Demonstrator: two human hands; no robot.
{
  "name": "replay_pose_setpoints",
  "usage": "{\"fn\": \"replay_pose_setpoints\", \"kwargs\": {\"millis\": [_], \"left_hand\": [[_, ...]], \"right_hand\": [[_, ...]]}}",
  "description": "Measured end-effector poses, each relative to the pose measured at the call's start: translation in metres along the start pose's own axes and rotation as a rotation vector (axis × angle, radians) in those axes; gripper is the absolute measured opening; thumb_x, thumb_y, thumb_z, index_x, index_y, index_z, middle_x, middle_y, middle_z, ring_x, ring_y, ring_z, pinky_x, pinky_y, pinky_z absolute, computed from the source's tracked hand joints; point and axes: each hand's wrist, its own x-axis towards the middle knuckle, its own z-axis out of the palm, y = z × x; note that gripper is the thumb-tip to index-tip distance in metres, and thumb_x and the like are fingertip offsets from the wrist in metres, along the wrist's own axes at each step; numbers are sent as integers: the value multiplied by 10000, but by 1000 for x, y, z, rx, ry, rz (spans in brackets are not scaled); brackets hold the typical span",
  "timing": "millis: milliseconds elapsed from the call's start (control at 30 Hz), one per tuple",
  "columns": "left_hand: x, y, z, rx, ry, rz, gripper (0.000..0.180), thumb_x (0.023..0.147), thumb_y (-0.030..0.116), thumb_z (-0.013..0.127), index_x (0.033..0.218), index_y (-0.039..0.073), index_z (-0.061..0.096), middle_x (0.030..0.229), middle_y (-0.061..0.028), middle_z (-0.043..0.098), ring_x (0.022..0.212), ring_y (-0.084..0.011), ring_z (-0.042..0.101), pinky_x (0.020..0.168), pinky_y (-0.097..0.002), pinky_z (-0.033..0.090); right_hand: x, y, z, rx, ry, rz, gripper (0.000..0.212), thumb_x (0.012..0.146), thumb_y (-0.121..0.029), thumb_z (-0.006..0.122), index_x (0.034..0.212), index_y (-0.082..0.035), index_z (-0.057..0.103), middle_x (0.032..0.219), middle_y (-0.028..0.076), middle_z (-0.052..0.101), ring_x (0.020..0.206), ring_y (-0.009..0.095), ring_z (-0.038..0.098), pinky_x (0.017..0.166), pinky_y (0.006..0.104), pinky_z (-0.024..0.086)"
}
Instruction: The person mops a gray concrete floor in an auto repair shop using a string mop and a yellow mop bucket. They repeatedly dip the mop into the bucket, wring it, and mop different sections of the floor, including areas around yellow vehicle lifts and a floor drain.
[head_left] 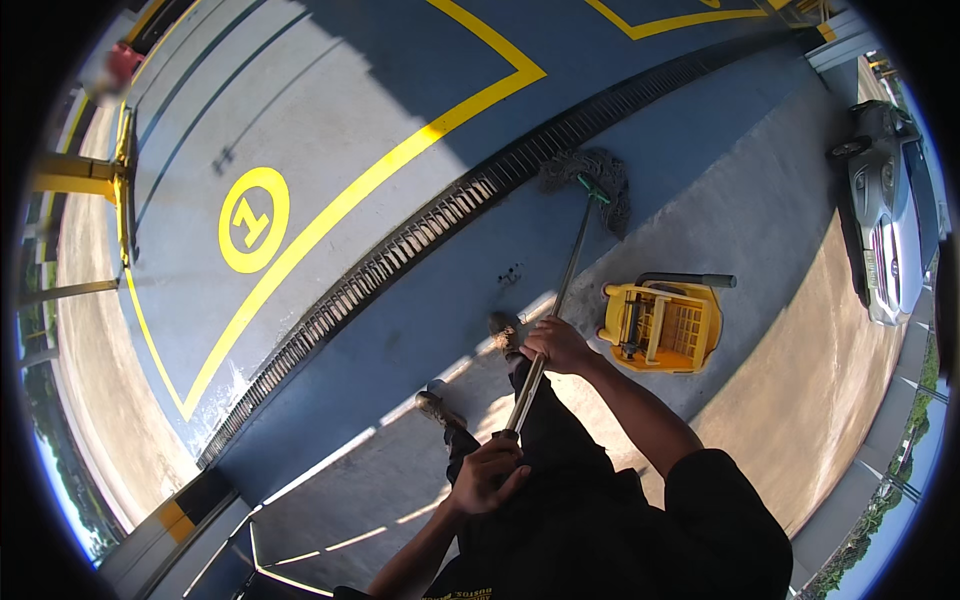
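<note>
A string mop's long metal pole runs from my hands away across the floor. My left hand is closed around the pole's near end, close to my body. Farther along, my right hand wraps the pole over my legs. At the far end, a green clamp holds the grey strands of the mop head, which lie spread on the blue floor beside the drain grate. To the right of my right hand stands a yellow mop bucket with a wringer and a dark handle.
Yellow lines and a circled marking are painted beyond the grate. A silver car is parked at the far right. On the left stands a yellow metal post. Small dark spots mark the floor near my boots.
</note>
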Motion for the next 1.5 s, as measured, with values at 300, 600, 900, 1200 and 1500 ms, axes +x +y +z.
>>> {"fn": "replay_pose_setpoints", "kwargs": {"millis": [300, 600, 900, 1200, 1500], "left_hand": [[40, -53, 28, -237, -16, -87, 346, 1009, 171, 730, 750, -42, 645, 826, -91, 624, 665, -170, 555, 621, -343, 442], [-241, -36, -227, 15, -175, -357, 258, 943, 81, 747, 714, -20, 687, 699, -129, 638, 775, -231, 660, 682, -377, 509], [-125, 41, -151, 69, -152, -163, 207, 897, 47, 772, 709, 5, 695, 722, -131, 659, 677, -253, 673, 604, -370, 527], [149, -16, 52, 83, -179, 101, 379, 1020, 243, 705, 803, -62, 648, 733, -209, 654, 653, -356, 635, 616, -461, 485], [125, 20, -76, -193, -24, -200, 389, 1117, 332, 569, 1050, -29, 697, 731, 2, 553, 710, -95, 507, 630, -346, 444]], "right_hand": [[-10, 16, -17, -124, 238, 386, 231, 869, -137, 724, 794, -50, 523, 856, 111, 542, 943, 366, 589, 745, 498, 511], [64, -252, 214, 131, 60, 359, 189, 740, -154, 801, 826, -70, 654, 994, 116, 647, 1106, 341, 620, 854, 478, 605], [35, -198, 90, 201, 217, 382, 142, 773, -176, 760, 809, -129, 631, 900, 40, 620, 991, 246, 660, 728, 421, 591], [-43, 104, -18, 111, 618, 810, 280, 942, -297, 722, 1026, -38, 656, 1501, 279, 537, 1357, 461, 538, 1088, 505, 477], [45, 110, -56, 195, 686, 507, 559, 899, -279, 850, 1353, -91, 583, 1454, 211, 533, 1339, 401, 542, 1076, 526, 491]]}}
